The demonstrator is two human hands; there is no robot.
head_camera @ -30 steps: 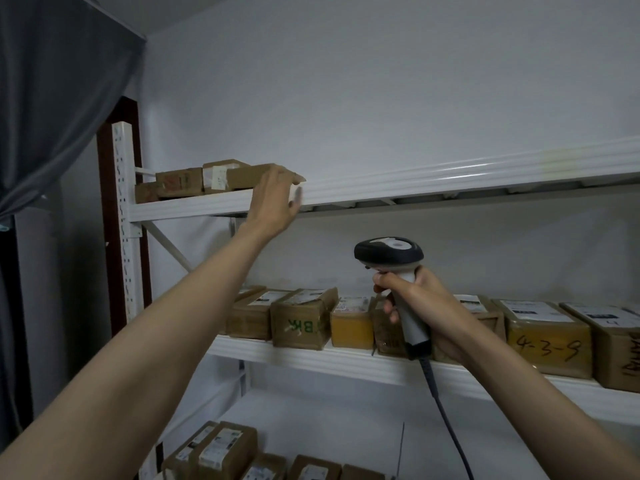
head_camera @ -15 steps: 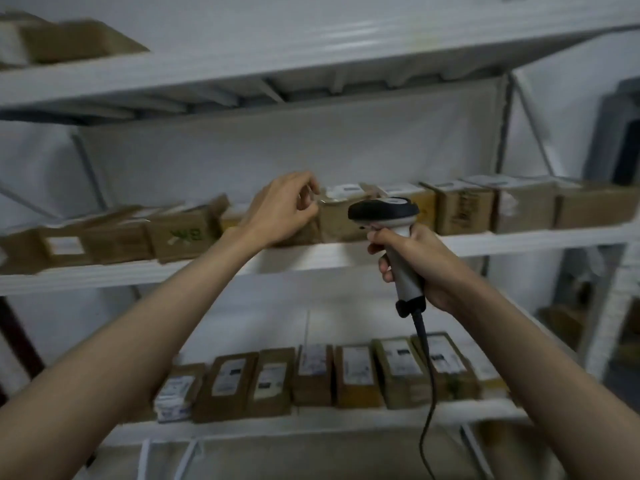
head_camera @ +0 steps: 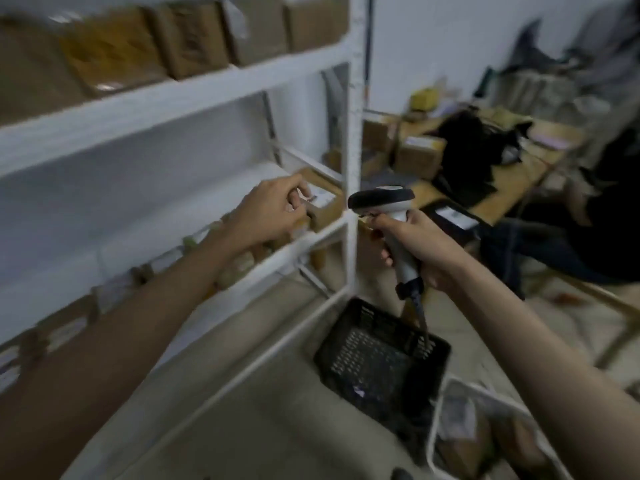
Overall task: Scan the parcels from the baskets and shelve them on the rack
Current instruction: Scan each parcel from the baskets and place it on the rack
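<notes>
Parcels on upper shelf: a row of brown cardboard parcels [head_camera: 194,36] runs across the top left of the frame, side by side on the rack; blur hides their labels.
Parcels on lower shelf: a second row of parcels [head_camera: 239,266] lies along the shelf in the middle left, partly hidden behind the left forearm; the end parcel [head_camera: 323,202], with a white label on top, sits at the right end of that shelf, close against the upright post.
Rack: white metal rack [head_camera: 353,140] fills the left half of the frame; its front upright stands just left of centre.
Left hand: left hand [head_camera: 268,211] sits centre frame, in front of the lower shelf, fingers curled in towards the palm, just beside the end parcel; motion blur makes it impossible to tell whether it grasps anything.
Right hand: right hand [head_camera: 419,245] is right of centre, clenched round the handle of the scanner.
Scanner: white and black handheld scanner [head_camera: 381,199], head pointing left towards the end parcel, its dark cable [head_camera: 420,317] dropping down towards the floor.
Black basket: black perforated basket [head_camera: 381,362] stands on the floor below the scanner, lower centre.
White basket: white basket [head_camera: 440,420] at the lower right, touching the black one, with brown parcels [head_camera: 485,441] inside.
Background: a wooden table [head_camera: 512,181] at the upper right carries boxes and dark items, all blurred.
</notes>
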